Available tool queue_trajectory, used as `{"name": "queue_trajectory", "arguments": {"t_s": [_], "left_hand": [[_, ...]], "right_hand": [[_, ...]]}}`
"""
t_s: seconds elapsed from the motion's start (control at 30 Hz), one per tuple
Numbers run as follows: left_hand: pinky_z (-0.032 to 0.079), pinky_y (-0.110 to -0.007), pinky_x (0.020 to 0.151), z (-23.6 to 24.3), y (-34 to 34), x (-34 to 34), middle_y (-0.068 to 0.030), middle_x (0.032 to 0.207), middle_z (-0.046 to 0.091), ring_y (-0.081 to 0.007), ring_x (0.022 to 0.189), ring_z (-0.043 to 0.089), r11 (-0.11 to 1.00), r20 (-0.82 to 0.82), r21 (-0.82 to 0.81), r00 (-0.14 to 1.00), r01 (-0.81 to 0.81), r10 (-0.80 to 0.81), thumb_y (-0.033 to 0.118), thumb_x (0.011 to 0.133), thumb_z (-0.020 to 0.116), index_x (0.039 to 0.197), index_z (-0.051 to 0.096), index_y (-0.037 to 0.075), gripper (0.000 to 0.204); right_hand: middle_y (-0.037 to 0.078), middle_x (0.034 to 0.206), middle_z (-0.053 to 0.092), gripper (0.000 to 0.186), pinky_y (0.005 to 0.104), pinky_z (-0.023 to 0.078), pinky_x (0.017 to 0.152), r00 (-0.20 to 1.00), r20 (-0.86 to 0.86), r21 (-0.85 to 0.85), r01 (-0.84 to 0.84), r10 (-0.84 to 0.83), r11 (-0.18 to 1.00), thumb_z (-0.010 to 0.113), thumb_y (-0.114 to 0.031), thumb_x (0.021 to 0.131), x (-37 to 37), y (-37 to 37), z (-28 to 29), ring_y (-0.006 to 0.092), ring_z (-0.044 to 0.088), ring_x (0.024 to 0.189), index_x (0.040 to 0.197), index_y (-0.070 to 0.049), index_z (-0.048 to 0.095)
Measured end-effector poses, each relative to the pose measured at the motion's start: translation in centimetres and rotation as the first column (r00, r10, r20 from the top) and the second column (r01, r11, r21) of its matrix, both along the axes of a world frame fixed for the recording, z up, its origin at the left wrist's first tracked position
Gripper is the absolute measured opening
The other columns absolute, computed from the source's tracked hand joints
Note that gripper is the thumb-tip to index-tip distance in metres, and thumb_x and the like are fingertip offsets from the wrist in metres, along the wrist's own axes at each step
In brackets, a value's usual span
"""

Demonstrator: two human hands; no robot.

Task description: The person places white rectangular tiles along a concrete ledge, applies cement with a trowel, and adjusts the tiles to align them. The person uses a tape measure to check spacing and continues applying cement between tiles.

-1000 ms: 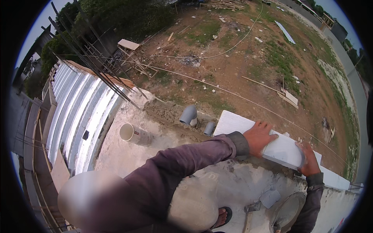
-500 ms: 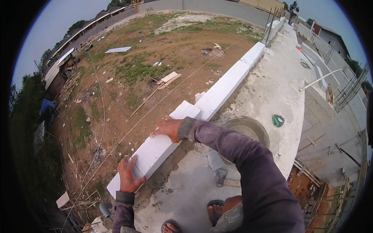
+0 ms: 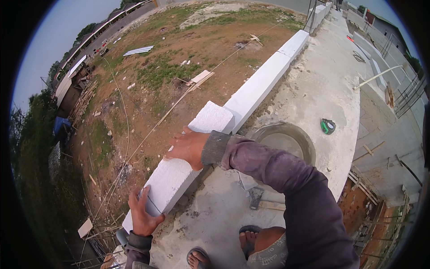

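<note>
A white lightweight concrete block (image 3: pixel 172 179) lies along the edge of the concrete slab, its far end standing above the row of white blocks (image 3: pixel 260 88) beyond it. My right hand (image 3: pixel 188 147) lies across the block's top, gripping it with the fingers over the far edge. At the near end, my left hand (image 3: pixel 144 214) straddles the block line beside a narrow joint, thumb on the slab side and fingers on the outer side. Another white block (image 3: pixel 128 222) continues past that joint, partly covered by my left hand.
On the slab (image 3: pixel 322 76) stand a round mortar basin (image 3: pixel 309 148) and a green-and-black tape measure (image 3: pixel 327 126). A hammer-like tool with a wooden handle (image 3: pixel 272 205) lies near my feet. A string line (image 3: pixel 148 136) runs outside the wall, above lower dirt ground. The slab drops off at right.
The view has shifted, and both hands have stayed on the block. The joint beside my left hand shows more clearly, and the block's raised far end looks more exposed.
</note>
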State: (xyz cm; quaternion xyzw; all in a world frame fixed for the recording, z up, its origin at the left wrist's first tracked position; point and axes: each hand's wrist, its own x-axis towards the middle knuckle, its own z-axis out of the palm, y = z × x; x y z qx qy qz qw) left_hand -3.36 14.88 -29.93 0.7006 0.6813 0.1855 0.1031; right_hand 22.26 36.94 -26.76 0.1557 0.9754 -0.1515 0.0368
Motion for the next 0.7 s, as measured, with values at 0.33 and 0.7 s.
{"name": "queue_trajectory", "arguments": {"t_s": [0.33, 0.7], "left_hand": [[0.037, -0.055, 0.102, -2.8, -13.9, -1.0, -0.0251, 0.132, 0.045, -0.0439, 0.119, 0.046, 0.978, -0.016, -0.175, 0.993, 0.116, -0.121, 0.025, 0.048, 0.090, 0.137, 0.048, 0.008, 0.099], [0.036, -0.054, 0.103, -10.7, -18.7, -2.9, -0.0253, 0.134, 0.045, -0.0450, 0.121, 0.046, 0.970, -0.014, -0.230, 0.996, 0.081, -0.086, 0.027, 0.051, 0.089, 0.142, 0.048, 0.010, 0.101]], "right_hand": [[0.021, 0.122, 0.046, 0.081, 0.0581, 0.028, 0.109, 0.984, -0.171, -0.252, -0.094, 0.051, 0.963, 0.076, -0.006, 0.057, 1.0, -14.2, -6.3, 0.0405, 0.042, 0.127, 0.136, -0.009, 0.060], [0.025, 0.140, 0.044, 0.079, 0.0601, 0.019, 0.120, 0.989, -0.147, -0.278, -0.069, 0.029, 0.958, 0.076, -0.007, 0.064, -1.8, -18.8, -16.5, 0.0429, 0.037, 0.137, 0.140, -0.010, 0.057]]}}
